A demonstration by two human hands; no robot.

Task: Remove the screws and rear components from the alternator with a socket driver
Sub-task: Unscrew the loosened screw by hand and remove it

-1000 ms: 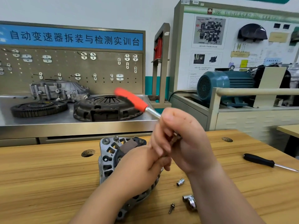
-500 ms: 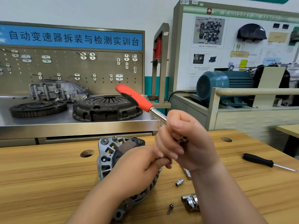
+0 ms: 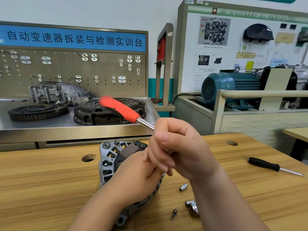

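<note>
The grey alternator (image 3: 108, 162) lies on the wooden table (image 3: 43, 184), rear side up, with a dark cap near its top. My left hand (image 3: 138, 177) rests over its right half and covers most of it. My right hand (image 3: 180, 152) grips the metal shaft of the socket driver (image 3: 123, 110), whose red handle points up and to the left. The driver's tip is hidden between my two hands. A loose screw (image 3: 174, 213) lies on the table in front of the alternator.
A small socket (image 3: 183, 187) and a chrome adapter (image 3: 192, 206) lie right of the alternator. A black screwdriver (image 3: 270, 166) lies at the far right. Behind the table stands a steel bench with a clutch cover (image 3: 103, 112), a flywheel (image 3: 37, 111) and a housing.
The driver's red handle has swung a little, dropping lower and leftward, while my right hand shifted on the shaft. My left hand stays on the alternator.
</note>
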